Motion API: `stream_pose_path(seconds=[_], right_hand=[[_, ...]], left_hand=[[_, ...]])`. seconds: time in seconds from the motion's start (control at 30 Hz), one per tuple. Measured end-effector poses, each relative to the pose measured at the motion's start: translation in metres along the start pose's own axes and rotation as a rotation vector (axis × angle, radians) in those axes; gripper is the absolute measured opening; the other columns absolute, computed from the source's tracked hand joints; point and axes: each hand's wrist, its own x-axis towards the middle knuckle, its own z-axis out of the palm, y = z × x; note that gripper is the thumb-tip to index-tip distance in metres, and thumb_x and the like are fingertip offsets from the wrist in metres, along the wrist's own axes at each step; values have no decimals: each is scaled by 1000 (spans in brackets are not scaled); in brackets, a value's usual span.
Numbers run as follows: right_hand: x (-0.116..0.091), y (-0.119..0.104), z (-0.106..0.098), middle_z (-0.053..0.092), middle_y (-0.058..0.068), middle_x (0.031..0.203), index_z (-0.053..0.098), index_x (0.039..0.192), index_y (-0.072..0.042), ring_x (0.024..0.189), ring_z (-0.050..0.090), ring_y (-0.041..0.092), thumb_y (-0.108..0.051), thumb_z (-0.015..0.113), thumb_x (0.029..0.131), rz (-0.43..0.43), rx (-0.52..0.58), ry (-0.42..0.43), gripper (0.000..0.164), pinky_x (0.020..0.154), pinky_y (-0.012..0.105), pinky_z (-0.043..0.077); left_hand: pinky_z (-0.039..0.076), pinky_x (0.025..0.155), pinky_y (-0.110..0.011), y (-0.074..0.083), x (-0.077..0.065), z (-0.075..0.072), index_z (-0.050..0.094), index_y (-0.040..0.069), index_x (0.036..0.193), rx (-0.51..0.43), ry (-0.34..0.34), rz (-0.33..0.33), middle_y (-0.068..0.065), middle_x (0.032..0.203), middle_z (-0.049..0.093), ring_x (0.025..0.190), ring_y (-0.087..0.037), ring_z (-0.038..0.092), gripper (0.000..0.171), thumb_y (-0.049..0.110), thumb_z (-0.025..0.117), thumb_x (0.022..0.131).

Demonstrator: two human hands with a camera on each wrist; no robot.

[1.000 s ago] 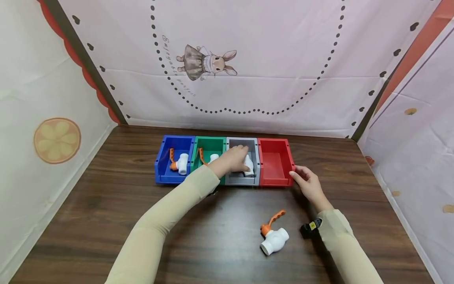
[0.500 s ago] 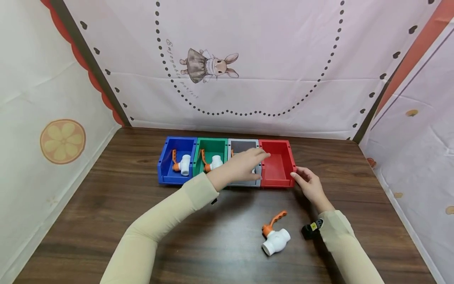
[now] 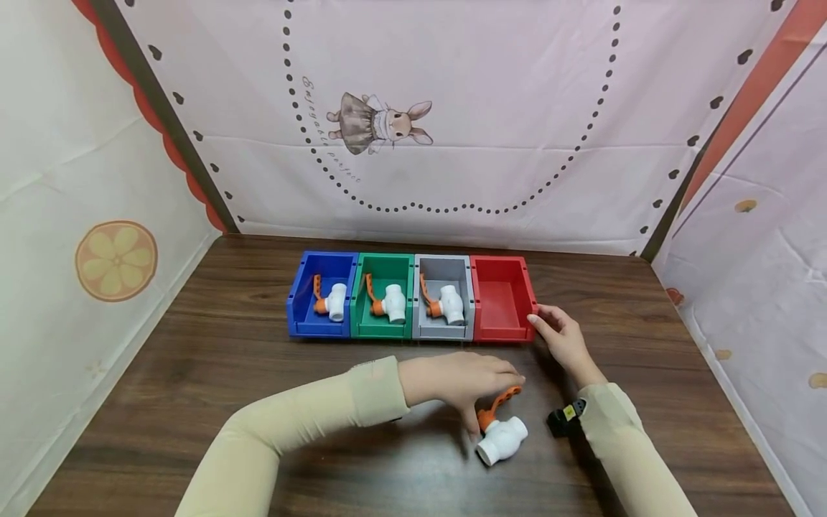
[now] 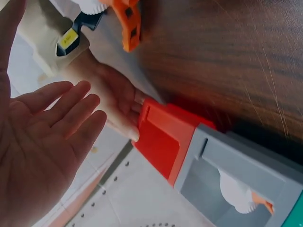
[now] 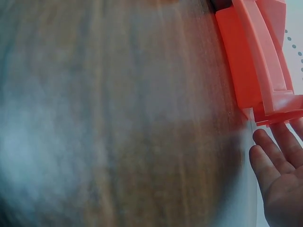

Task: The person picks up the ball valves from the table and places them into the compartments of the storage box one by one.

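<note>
My left hand (image 3: 461, 380) hovers over the table, fingers spread, right beside a white ball valve (image 3: 502, 439) with an orange lever handle. In the left wrist view its palm and fingers hold nothing. Whether the thumb touches the valve is unclear. At the front right corner of the red bin (image 3: 500, 298), my right hand (image 3: 563, 341) grips the edge, thumb at the rim and fingers along the outer side. Similar valves lie in the blue bin (image 3: 300, 327), the green bin (image 3: 381, 332) and the grey bin (image 3: 442, 333), one in each. The red bin holds none.
All the bins stand side by side in one row toward the back of the dark wooden table (image 3: 194, 402). Printed cloth (image 3: 517, 108) hangs behind the table and at both sides. A black wrist device (image 3: 565, 418) sits below the right cuff.
My left hand has left the grey bin, passing near the red bin and coming down to the loose valve. The grey bin's valve is uncovered. My right hand stays at the red bin.
</note>
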Motion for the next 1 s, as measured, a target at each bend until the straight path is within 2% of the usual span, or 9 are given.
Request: stream_pose_path(seconds=[0.27,0.53,0.73,0.83,1.0], right_hand=[[-2,-1,1,57,23,126,52,130,1,94,49,-3,-33,57,95,21,5,-5,49,77,6,41],[0,0,1,57,21,126,53,129,0,92,49,-6,-33,58,95,14,15,1,48,78,7,41],[-1,-1,0,57,20,127,52,131,-2,95,48,0,-36,57,95,36,-2,-9,50,78,7,40],[-1,-1,0,56,20,127,51,132,-2,97,49,2,-36,56,95,40,-1,-14,51,79,8,40],[-1,-1,0,56,20,128,51,132,-2,101,50,8,-36,56,95,39,-3,-19,51,79,7,40]], left_hand=[[33,108,-22,5,6,12,35,11,146,48,-36,37,1,149,38,135,-10,36,94,39,83,70],[30,109,-20,12,11,16,33,11,147,98,-62,133,1,151,34,140,-10,29,101,42,85,66],[27,108,-16,13,16,22,34,12,146,112,-79,186,4,151,35,140,-5,26,100,44,85,66],[27,109,-16,12,18,24,34,12,146,93,-94,191,4,151,34,140,-4,26,99,44,84,67],[30,107,-17,13,20,27,32,14,148,65,-117,160,5,151,32,139,-2,26,104,44,86,64]])
